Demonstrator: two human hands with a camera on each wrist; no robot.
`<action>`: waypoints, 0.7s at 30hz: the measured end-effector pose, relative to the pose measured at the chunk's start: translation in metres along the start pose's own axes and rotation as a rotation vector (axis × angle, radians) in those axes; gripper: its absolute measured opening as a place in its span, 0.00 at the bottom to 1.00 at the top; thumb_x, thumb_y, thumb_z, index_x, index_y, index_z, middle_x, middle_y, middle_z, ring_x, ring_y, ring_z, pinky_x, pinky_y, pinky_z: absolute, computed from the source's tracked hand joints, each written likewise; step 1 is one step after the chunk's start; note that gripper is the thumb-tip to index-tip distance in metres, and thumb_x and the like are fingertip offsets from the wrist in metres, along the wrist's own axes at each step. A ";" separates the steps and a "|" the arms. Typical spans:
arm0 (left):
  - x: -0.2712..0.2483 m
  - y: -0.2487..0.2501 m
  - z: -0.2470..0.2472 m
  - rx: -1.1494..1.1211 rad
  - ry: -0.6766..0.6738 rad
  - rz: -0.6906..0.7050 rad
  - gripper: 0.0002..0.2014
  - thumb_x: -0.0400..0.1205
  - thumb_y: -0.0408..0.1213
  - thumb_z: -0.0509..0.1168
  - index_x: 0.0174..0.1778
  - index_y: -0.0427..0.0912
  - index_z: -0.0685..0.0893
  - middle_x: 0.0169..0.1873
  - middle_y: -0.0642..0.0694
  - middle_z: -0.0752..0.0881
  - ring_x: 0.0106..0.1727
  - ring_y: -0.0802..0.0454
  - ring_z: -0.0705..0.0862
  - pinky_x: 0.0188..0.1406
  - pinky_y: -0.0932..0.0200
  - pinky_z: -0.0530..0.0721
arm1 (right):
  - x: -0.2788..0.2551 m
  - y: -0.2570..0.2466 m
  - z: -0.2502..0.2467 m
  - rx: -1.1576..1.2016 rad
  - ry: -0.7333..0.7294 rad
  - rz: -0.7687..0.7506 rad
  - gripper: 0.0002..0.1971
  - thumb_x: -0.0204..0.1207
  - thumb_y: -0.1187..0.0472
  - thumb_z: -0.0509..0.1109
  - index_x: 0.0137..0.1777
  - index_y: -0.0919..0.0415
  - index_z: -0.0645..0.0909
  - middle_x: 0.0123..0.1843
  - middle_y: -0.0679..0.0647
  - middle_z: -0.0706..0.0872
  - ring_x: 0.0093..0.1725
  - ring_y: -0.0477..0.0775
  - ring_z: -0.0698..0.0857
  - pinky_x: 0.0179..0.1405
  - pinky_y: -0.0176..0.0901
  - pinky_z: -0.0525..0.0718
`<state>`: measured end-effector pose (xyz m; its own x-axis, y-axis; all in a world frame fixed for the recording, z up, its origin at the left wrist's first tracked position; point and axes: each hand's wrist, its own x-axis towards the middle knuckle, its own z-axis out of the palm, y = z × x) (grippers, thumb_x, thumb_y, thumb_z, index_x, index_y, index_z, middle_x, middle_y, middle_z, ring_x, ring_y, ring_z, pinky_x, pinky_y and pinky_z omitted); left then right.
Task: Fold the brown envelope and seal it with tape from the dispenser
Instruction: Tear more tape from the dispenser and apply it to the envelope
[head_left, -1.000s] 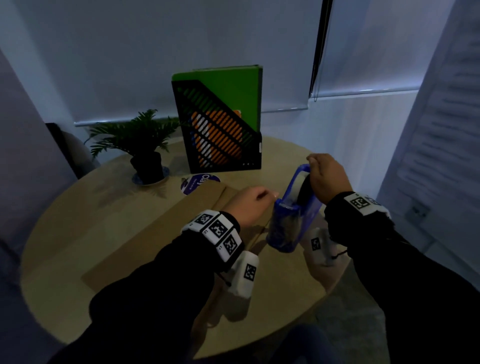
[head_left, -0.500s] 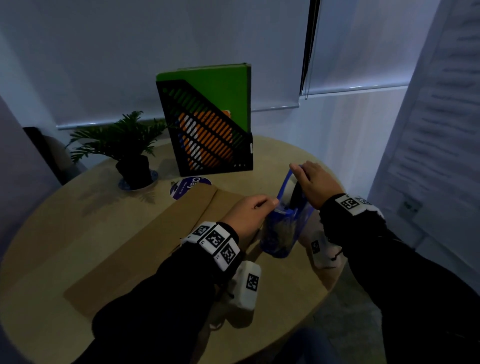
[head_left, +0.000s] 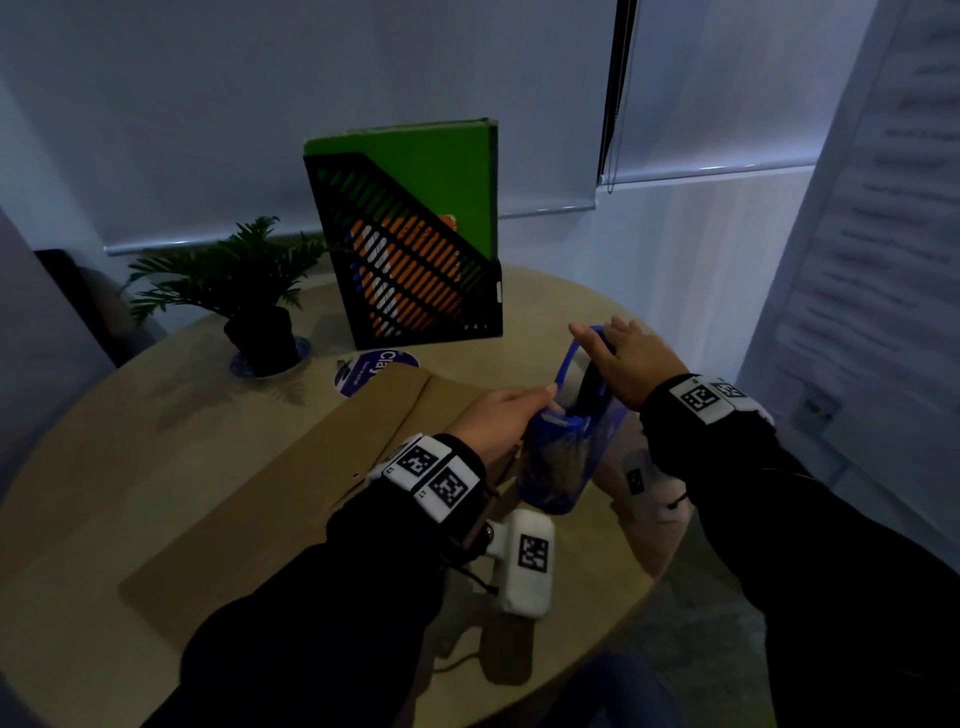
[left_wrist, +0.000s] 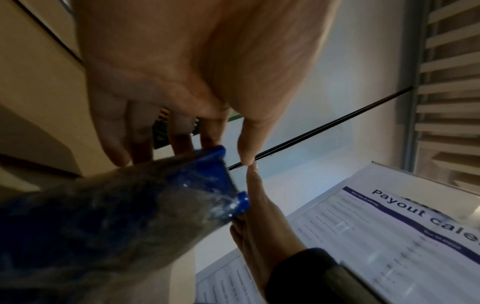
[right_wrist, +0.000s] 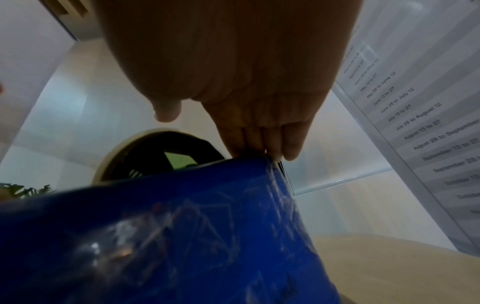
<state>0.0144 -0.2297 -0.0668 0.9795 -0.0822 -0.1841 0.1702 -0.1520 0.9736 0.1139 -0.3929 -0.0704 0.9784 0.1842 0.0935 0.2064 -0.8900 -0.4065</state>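
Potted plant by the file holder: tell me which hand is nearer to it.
Left. The left hand is at the near end of the blue tape dispenser, on the side facing the potted plant. The right hand rests on the dispenser's far side, farther from it.

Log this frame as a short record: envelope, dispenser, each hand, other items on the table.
envelope: brown envelope lies flat on the round table, no tape seen on it
dispenser: blue tape dispenser upright beside the envelope's right end
left hand: fingertips at the dispenser's cutter end
right hand: straight fingers resting on top of the dispenser
others: file holder, potted plant
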 end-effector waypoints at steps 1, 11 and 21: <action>0.000 0.003 0.002 0.006 0.019 -0.021 0.15 0.85 0.45 0.61 0.36 0.44 0.84 0.41 0.43 0.86 0.39 0.52 0.82 0.39 0.63 0.78 | 0.002 0.001 0.000 -0.009 -0.005 -0.002 0.41 0.78 0.30 0.41 0.70 0.62 0.77 0.77 0.62 0.72 0.82 0.60 0.62 0.78 0.56 0.63; -0.002 0.024 0.008 -0.103 0.102 -0.136 0.08 0.79 0.34 0.68 0.50 0.36 0.87 0.36 0.45 0.84 0.31 0.52 0.79 0.27 0.64 0.75 | 0.002 0.001 -0.002 -0.027 -0.011 0.004 0.38 0.80 0.33 0.43 0.72 0.61 0.76 0.76 0.61 0.73 0.82 0.59 0.63 0.78 0.54 0.64; -0.002 0.023 0.000 -0.142 0.102 -0.120 0.01 0.72 0.36 0.71 0.36 0.46 0.87 0.56 0.41 0.86 0.58 0.41 0.78 0.52 0.50 0.79 | -0.005 -0.006 -0.008 -0.030 -0.021 0.026 0.35 0.83 0.36 0.44 0.72 0.62 0.76 0.79 0.64 0.69 0.82 0.60 0.63 0.78 0.52 0.63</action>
<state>0.0160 -0.2334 -0.0440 0.9560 0.0298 -0.2919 0.2924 -0.0141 0.9562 0.1073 -0.3917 -0.0607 0.9836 0.1687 0.0642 0.1804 -0.9069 -0.3808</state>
